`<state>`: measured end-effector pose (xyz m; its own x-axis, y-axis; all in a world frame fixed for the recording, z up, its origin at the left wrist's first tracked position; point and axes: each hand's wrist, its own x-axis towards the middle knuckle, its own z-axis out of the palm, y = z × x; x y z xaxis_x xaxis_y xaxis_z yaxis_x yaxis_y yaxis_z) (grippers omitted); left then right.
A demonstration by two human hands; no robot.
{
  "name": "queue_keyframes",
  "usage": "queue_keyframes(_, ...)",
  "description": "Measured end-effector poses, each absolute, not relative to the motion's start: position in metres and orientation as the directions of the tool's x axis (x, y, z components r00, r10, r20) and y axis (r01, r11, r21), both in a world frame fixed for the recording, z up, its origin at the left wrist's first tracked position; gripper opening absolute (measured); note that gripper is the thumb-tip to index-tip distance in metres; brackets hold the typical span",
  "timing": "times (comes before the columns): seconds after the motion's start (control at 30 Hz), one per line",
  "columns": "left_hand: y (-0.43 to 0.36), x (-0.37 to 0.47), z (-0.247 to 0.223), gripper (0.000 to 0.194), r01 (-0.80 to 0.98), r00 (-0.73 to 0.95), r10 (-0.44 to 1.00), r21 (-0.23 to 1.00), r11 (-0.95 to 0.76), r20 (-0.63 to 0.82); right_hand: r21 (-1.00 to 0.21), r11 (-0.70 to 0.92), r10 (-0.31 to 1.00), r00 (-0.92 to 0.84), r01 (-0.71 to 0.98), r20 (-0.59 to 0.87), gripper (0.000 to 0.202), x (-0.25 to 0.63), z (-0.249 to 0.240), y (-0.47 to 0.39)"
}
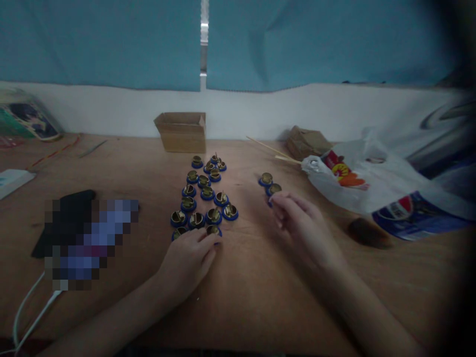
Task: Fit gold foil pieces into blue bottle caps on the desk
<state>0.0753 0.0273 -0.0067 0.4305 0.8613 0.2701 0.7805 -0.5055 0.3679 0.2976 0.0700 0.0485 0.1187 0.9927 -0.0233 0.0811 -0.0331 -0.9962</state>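
Note:
Many small round pieces (207,192) with blue rims and brass-coloured metal backs stand in a loose cluster on the table; most carry a thin metal pin or strip. At the near end of that cluster lies my left hand (189,255), its index finger touching a blue-rimmed piece (213,230) and its thumb apart; the other fingertips are hidden. To the right, thumb and fingers of my right hand (301,218) are pinched at the blue edge of a piece (269,201), mostly covered by the fingers. Two similar pieces (266,178) sit just beyond it.
An open cardboard box (184,136) stands at the back against the wall. On the right are a crumpled brown packet (307,143), a white plastic bag (390,168) and a blue Pepsi package (424,213). A blurred-out device with white cables (35,317) lies left on the wooden table (245,292).

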Motion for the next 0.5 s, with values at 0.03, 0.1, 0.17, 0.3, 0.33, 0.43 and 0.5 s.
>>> queue_keyframes(0.03,0.028,0.074,-0.007,0.026,0.807,0.410,0.877,0.348,-0.476,0.250,-0.961,0.027,0.981,0.176,0.274,0.078,0.013,0.306,0.049,0.074)
queue_keyframes(0.1,0.030,0.073,-0.007,0.027,0.841,0.372,0.898,0.323,-0.433,0.235,-0.747,0.095,0.938,0.192,0.657,0.289,0.014,0.324,0.044,0.082)
queue_keyframes(0.17,0.030,0.073,-0.007,0.027,0.852,0.357,0.902,0.311,-0.421,0.243,-0.435,0.103,0.915,0.087,0.895,0.394,0.022,0.337,0.035,0.089)
queue_keyframes(0.3,0.030,0.075,-0.005,0.024,0.847,0.336,0.898,0.327,-0.420,0.285,-0.095,0.124,0.944,-0.088,0.988,0.317,0.023,0.346,0.018,0.094)
queue_keyframes(0.33,0.030,0.075,-0.004,0.021,0.840,0.323,0.897,0.344,-0.419,0.302,-0.066,0.120,0.951,-0.096,0.990,0.294,0.022,0.345,0.016,0.094)
queue_keyframes(0.43,0.032,0.074,-0.001,0.016,0.807,0.277,0.893,0.419,-0.416,0.355,-0.048,0.075,0.957,-0.058,0.996,0.283,0.019,0.340,0.015,0.094)
queue_keyframes(0.5,0.034,0.072,0.002,0.015,0.782,0.248,0.881,0.454,-0.427,0.402,-0.063,0.038,0.957,-0.018,0.997,0.289,0.018,0.337,0.016,0.094)
